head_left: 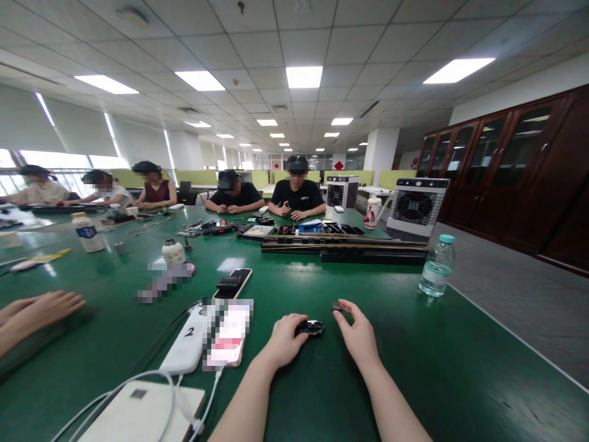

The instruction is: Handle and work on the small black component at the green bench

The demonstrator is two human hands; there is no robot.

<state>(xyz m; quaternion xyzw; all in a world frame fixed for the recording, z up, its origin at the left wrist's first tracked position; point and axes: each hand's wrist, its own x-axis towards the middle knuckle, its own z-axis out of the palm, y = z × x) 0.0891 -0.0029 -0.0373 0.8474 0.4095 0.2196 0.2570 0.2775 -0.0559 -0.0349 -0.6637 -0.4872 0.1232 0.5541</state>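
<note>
On the green table, my left hand [286, 339] grips a small black device [313, 329] by its left end. The device has a rounded outline and shiny spots on top; its exact kind cannot be made out. To the right, my right hand [358, 331] pinches a small dark piece [337, 307] between thumb and fingertips, a little apart from the device. What the piece is stays too small to tell.
Left of my arms lie a white power bank [186, 337], a lit phone [230, 334], cables and a white box [138, 414]. A water bottle [436, 267] stands right. Black rails [372, 255] and tools lie ahead. Another person's hand [46, 310] rests at far left.
</note>
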